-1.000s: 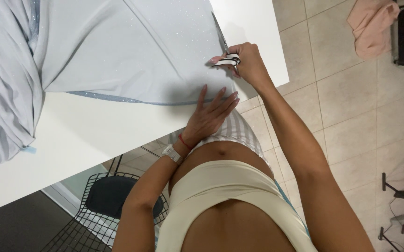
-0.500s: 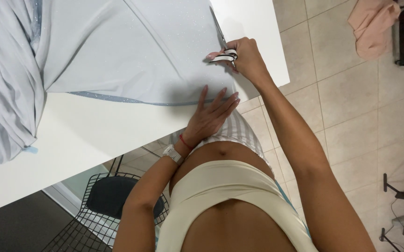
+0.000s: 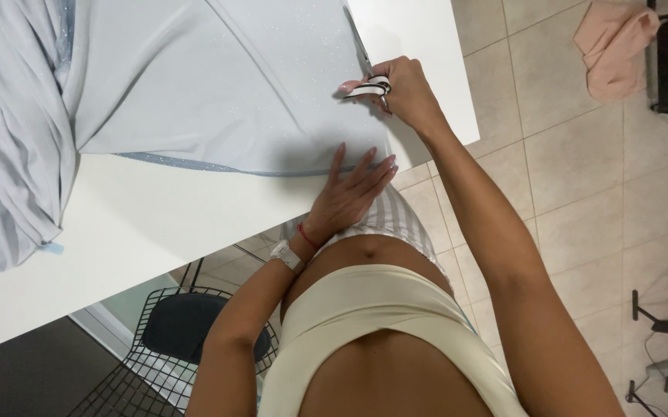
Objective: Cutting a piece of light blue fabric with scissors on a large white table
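On the white table, right hand grips scissors, blades pointing away along the pale blue fabric edge, while left hand presses flat, fingers spread, nearer the body.

Pale blue cloth, smooth, soft sheen, faint glitter specks, flat toward the right edge of the tabletop, bunched in folds at the left edge. Tabletop white, smooth, matt. Scissors at the right edge: thin metal blade, glossy plastic handles, white with black. Wire chair under the near edge: black metal mesh, dark matt seat pad. Floor beige tile, smooth, slight gloss, grout lines. Pink cloth on the floor, soft, matt, crumpled. Wristband pale, looks plastic.
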